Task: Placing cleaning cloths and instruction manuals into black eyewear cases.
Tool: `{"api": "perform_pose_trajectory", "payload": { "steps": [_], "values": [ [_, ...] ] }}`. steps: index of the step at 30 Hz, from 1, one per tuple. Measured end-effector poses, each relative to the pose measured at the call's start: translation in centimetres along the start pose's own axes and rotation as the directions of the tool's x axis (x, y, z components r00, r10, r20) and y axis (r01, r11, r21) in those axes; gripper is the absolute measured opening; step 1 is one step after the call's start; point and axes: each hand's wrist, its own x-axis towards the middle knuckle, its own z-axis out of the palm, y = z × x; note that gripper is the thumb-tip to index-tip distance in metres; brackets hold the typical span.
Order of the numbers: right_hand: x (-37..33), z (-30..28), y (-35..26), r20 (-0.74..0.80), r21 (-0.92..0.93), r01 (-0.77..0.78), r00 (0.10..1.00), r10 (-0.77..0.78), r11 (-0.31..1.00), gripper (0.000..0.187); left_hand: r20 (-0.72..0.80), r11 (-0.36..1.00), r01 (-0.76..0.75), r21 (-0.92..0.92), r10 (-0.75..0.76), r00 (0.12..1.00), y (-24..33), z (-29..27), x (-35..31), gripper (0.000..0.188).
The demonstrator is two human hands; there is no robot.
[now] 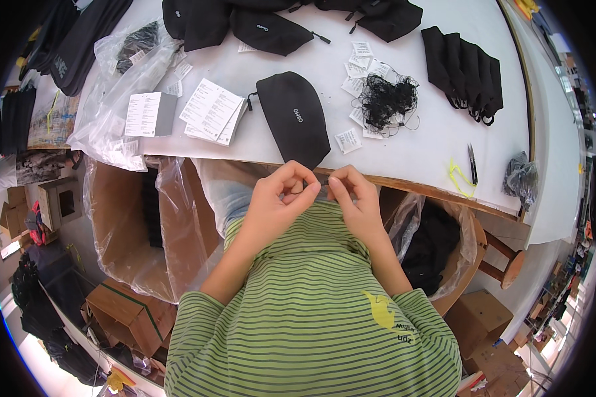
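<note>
At the table's front edge, my left hand (283,197) and my right hand (355,200) are close together, each with thumb and forefinger pinched. A thin black cord (322,183) shows between the fingertips; its ends are hidden in the fingers. Just beyond them lies a black zippered pouch (295,114), its near end by my left fingers and its zip pull at the left. A tangled heap of black strings (387,102) sits right of the pouch, on several small white labels (348,141). To the left are stacked white printed cards (212,112).
More black pouches (271,32) lie along the back, with overlapping black pieces (462,73) at the right. Black snips (472,164) and a yellow cord (458,178) lie near the right edge. Plastic-lined boxes (122,218) stand below the table, beside a wooden stool (506,268).
</note>
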Motion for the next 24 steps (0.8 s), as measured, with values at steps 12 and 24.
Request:
{"api": "perform_pose_trajectory", "payload": {
  "steps": [12,24],
  "values": [
    [-0.11,-0.08,-1.07,0.024,-0.005,0.051,0.998,-0.051,0.999,0.014,0.0,0.999,-0.015,0.037,0.015,1.0,-0.25,0.38,0.12,0.011],
    [-0.06,-0.08,-1.05,0.011,0.025,0.053,0.999,-0.054,0.998,0.013,-0.013,0.998,-0.042,0.047,0.043,0.999,-0.57,0.09,0.28,0.01]
  ]
}}
